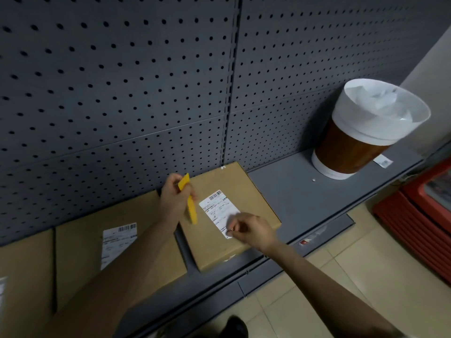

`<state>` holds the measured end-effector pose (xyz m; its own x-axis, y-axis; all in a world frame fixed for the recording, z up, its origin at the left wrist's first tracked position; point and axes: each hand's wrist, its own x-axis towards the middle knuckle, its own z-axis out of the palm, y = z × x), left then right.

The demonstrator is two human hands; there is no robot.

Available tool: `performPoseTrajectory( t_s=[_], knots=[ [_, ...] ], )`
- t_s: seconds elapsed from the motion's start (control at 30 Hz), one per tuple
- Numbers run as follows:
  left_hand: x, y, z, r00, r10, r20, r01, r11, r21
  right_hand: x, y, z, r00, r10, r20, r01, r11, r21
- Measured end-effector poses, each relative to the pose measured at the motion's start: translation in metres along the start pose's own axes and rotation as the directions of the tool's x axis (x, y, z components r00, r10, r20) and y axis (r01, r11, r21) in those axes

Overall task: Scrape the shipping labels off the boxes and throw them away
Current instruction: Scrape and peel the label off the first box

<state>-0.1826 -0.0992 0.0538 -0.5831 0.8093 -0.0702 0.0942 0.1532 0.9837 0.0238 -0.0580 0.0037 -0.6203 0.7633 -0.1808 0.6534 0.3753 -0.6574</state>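
A flat cardboard box (246, 191) lies on the grey shelf (305, 198) with a white shipping label (217, 208) on its top. My right hand (251, 230) pinches the label's near corner with thumb and finger. My left hand (174, 198) hovers over the box's left edge and grips a yellow plastic scraper (190, 206), blade pointing down. To the left lies a second box (80, 252) with its own label (114, 245), partly hidden by my left forearm. A third box (24, 276) sits at the far left. A brown bin (361, 137) with a white liner stands at the shelf's right end.
A dark pegboard wall (146, 81) rises behind the shelf. A small white tag (383, 162) lies beside the bin. Red plastic crates (419, 215) stand on the tiled floor (353, 276) to the right. My shoe tip (235, 326) shows below.
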Motion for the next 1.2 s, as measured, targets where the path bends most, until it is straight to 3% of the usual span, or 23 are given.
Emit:
performPoseTrajectory(
  t_s=[0.23, 0.53, 0.7, 0.83, 1.03, 1.2],
  knots=[
    [0.0, -0.046, 0.001, 0.989, -0.139, 0.059, 0.109, 0.929, 0.355, 0.002, 0.004, -0.001, 0.975, -0.193, 0.108, 0.201, 0.977, -0.072],
    [-0.002, -0.054, 0.022, 0.973, -0.21, 0.098, 0.126, 0.834, 0.538, -0.001, 0.005, 0.001, 0.959, -0.262, 0.105, 0.28, 0.931, -0.234],
    [-0.002, -0.055, 0.029, 0.974, -0.207, 0.087, 0.107, 0.768, 0.631, 0.002, 0.002, -0.01, 0.983, -0.18, 0.024, 0.182, 0.98, -0.081],
    [0.0, -0.057, 0.028, 0.97, -0.215, 0.115, 0.094, 0.767, 0.635, 0.01, -0.003, -0.016, 0.973, -0.217, 0.073, 0.225, 0.967, -0.119],
    [0.003, -0.059, 0.027, 0.965, -0.216, 0.146, 0.082, 0.785, 0.614, 0.042, -0.002, -0.036, 0.983, -0.177, -0.053, 0.166, 0.971, -0.171],
    [0.004, -0.06, 0.027, 0.967, -0.21, 0.144, 0.077, 0.781, 0.62, 0.056, 0.008, -0.063, 0.966, -0.061, -0.252, 0.047, 0.997, -0.063]
  ],
)
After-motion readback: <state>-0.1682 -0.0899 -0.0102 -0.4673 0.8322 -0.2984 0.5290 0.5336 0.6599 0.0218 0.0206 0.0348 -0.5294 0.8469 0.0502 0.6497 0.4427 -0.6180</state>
